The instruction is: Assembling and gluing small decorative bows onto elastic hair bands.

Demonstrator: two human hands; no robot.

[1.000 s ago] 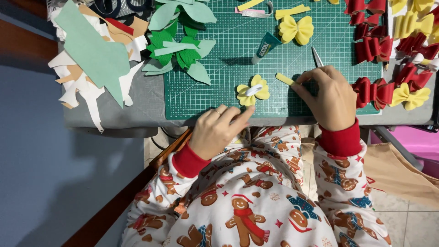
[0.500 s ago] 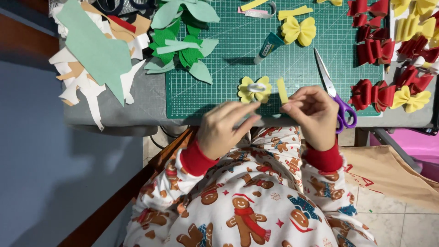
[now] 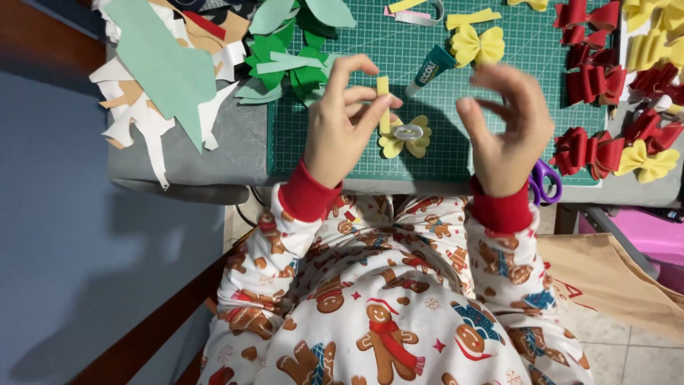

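Note:
My left hand (image 3: 345, 121) pinches a small yellow foam strip (image 3: 383, 101) upright between thumb and fingers, above the green cutting mat (image 3: 442, 107). Just below the strip lies a yellow foam bow (image 3: 404, 137) with a white clip at its middle. My right hand (image 3: 507, 121) hovers over the mat to the right, fingers spread and holding nothing. A glue tube (image 3: 430, 70) lies between the two hands, farther back. Purple-handled scissors (image 3: 544, 181) peek out beside my right wrist.
Red and yellow finished bows (image 3: 627, 107) crowd the right side. Another yellow bow (image 3: 477, 44) lies at the back. Green foam leaves and bows (image 3: 292, 64) and scrap offcuts (image 3: 164, 78) pile up on the left. A pink bin (image 3: 652, 239) stands beside the table.
Both hands rose from the table's front edge to over the mat. The yellow strip passed from my right hand to my left. The right hand let go of the scissors and opened.

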